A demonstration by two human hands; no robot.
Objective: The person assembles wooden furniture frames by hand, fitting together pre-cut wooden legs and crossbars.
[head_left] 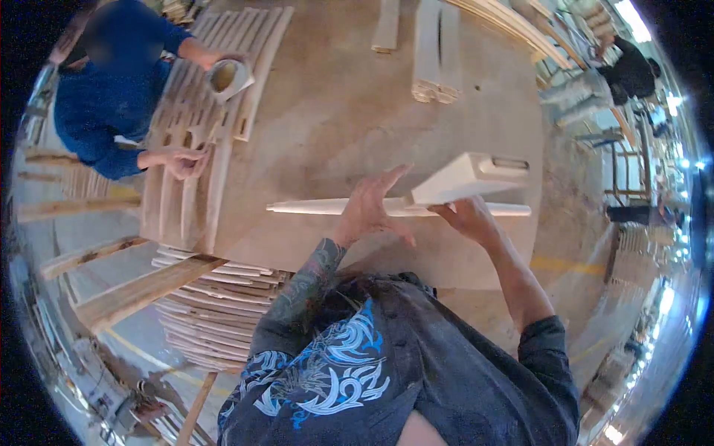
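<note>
A long, slim pale wooden piece (312,207) lies crosswise over the table in front of me. My left hand (368,207) is over its middle, fingers and thumb spread apart. My right hand (468,219) is closed around the underside of a pale, block-like wooden piece (468,178), which is raised and tilted above the right part of the slim piece. A slot shows near the block's right end. The palm side of my right hand is hidden.
Across the table (335,141) at the left, a co-worker (111,89) holds a container (222,76) above rows of slats (253,89). Wood bundles (436,59) lie at the far edge. Stacked pieces (208,320) stand at lower left. Another person (628,70) is far right.
</note>
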